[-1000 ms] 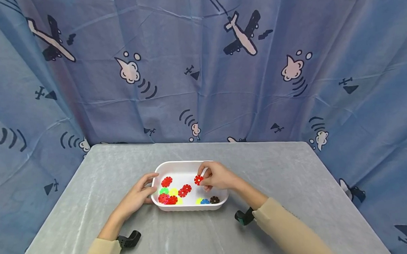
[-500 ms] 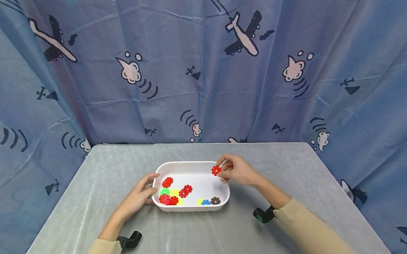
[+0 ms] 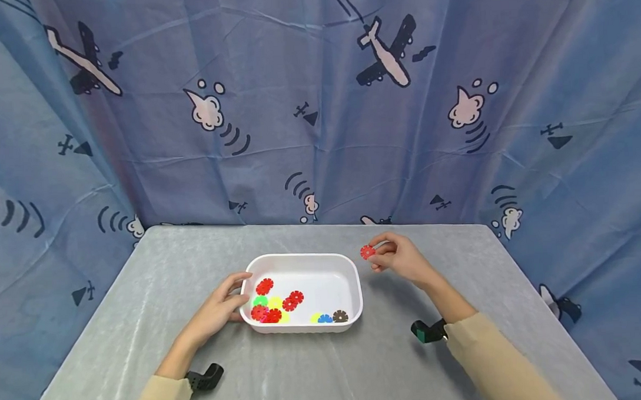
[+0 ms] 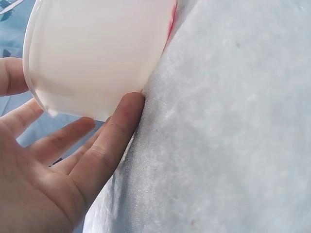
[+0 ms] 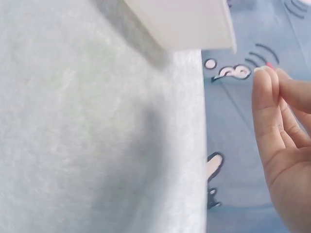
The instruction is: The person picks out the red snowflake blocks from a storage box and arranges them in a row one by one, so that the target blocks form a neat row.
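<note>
A white plastic tray (image 3: 304, 329) stands on the table, several snowflake building discs lying in it. At its left end my left hand (image 3: 216, 308) holds the rim; in the left wrist view some fingertips (image 4: 130, 104) touch the outer wall and one finger reaches the rim. Up beyond the tray's right far corner, my right hand (image 3: 399, 257) pinches a red snowflake disc (image 3: 367, 252) between thumb and fingers, above the table. Only a sliver of red shows past the fingertips in the right wrist view.
Inside the tray, red discs (image 3: 265, 286), a green disc (image 3: 260, 301) and yellow ones lie at the left. A blue disc (image 3: 325, 319) and a brown disc (image 3: 340, 316) lie by the near right wall. Behind the grey table (image 3: 195, 251) hangs a blue printed curtain (image 3: 263, 66).
My right hand has carried the red disc from over the tray, rightward and away from me, past the right rim. My left hand stays at the tray's left end.
</note>
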A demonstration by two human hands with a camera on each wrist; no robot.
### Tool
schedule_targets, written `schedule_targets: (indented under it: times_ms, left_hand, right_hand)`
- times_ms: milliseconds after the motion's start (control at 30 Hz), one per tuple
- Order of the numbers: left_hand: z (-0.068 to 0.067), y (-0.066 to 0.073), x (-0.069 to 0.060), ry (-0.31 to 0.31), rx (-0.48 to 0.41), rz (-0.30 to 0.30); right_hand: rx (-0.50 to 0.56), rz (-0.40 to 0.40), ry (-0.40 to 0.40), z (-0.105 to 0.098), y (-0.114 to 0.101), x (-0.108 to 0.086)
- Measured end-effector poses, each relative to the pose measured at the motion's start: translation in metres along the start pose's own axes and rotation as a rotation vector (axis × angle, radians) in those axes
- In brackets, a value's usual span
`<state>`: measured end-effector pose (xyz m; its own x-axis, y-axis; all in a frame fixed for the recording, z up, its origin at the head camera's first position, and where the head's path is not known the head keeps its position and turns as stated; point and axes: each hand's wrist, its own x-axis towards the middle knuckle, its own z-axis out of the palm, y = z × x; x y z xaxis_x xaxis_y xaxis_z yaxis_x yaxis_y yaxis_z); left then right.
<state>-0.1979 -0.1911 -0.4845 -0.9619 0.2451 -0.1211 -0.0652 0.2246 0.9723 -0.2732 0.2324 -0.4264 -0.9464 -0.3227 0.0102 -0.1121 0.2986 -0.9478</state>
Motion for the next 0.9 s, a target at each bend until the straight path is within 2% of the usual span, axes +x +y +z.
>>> schedule_targets:
  times_ms: [200, 433, 567, 767, 900]
  left_hand:
    - [0.0, 0.001, 0.001, -0.003, -0.004, 0.006]
    - [0.001, 0.001, -0.001, 0.004, 0.004, -0.007]
    - [0.002, -0.001, -0.002, 0.002, 0.013, -0.014]
    - [0.002, -0.001, -0.001, 0.008, 0.013, -0.01]
    - [0.0, -0.001, -0.001, 0.002, 0.009, -0.003]
  right_hand:
    - [0.021, 0.035, 0.051, 0.0, 0.031, 0.015]
    - [-0.066, 0.12, 0.04, 0.008, 0.059, 0.026]
    - [-0.152, 0.156, 0.046, 0.011, 0.063, 0.028]
    - [-0.344, 0.149, 0.049, 0.011, 0.058, 0.032]
    - [-0.381, 0.164, 0.055, 0.01, 0.052, 0.032]
